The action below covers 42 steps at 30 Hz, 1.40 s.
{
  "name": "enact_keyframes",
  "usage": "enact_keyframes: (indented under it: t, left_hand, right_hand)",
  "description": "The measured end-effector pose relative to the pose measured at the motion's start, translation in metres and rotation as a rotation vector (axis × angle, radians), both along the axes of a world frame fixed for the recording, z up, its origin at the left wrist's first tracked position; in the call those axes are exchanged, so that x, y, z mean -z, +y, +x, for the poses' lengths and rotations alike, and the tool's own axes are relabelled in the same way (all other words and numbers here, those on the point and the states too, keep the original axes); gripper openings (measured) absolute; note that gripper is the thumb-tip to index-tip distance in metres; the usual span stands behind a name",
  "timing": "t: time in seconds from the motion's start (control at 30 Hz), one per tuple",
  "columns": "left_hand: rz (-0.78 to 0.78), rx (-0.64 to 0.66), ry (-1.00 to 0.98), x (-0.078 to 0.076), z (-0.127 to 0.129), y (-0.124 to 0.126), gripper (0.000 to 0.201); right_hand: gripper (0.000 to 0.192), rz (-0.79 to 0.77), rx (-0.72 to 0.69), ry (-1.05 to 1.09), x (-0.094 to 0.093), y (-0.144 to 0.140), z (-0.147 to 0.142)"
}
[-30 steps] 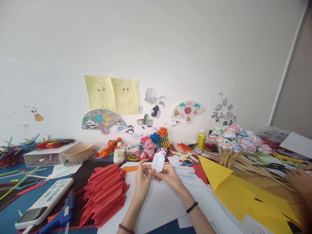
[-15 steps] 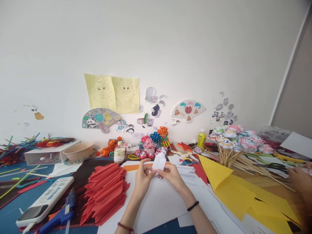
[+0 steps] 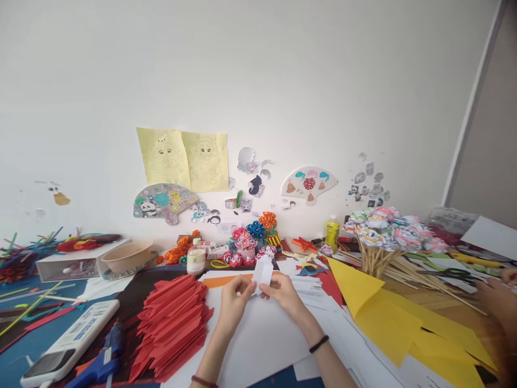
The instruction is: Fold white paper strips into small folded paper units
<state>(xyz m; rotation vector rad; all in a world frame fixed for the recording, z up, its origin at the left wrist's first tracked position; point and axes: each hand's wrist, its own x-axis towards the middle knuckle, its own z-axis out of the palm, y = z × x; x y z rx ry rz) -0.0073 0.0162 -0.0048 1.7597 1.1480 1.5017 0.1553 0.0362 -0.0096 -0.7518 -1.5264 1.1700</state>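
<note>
A small folded piece of white paper (image 3: pixel 263 271) is held upright between both hands, over a large white sheet (image 3: pixel 266 334). My left hand (image 3: pixel 235 296) pinches its lower left side with thumb and fingers. From the other side, my right hand (image 3: pixel 283 291) grips its lower right edge, the thumb in front. Just left of my left arm lies a pile of folded red paper strips (image 3: pixel 172 323). An orange paper strip (image 3: pixel 218 281) lies behind my left hand.
At left are a power strip (image 3: pixel 76 339) and a blue glue gun (image 3: pixel 103 358). A bottle (image 3: pixel 196 257) and paper flowers (image 3: pixel 245 238) stand along the wall. Yellow sheets (image 3: pixel 388 323) and a flower bunch (image 3: pixel 383 237) are at right, near another person's hand (image 3: pixel 495 302).
The fingers of my left hand have closed in on the folded white paper, which now tilts slightly differently. The view has shifted a little. At far right, the other person's hands have moved slightly.
</note>
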Motion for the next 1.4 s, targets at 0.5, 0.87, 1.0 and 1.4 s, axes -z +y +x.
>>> enact_keyframes:
  t: [0.5,0.87,1.0,1.4]
  left_hand:
    - [0.006,0.059,0.226,0.002,0.007,-0.003,0.039]
    - [0.055,0.102,0.221,0.006,0.010,-0.003,0.031]
    - [0.042,0.064,0.233,0.007,0.008,-0.001,0.031]
    - [-0.053,-0.037,0.354,0.012,-0.009,0.011,0.027]
  right_hand:
    - [0.026,0.028,0.077,0.051,0.000,-0.003,-0.002]
    - [0.029,0.001,0.113,0.105,0.002,0.000,-0.004]
    - [0.032,-0.036,0.078,0.106,0.003,0.001,-0.003]
    - [0.049,-0.088,0.193,0.147,0.006,0.013,0.018]
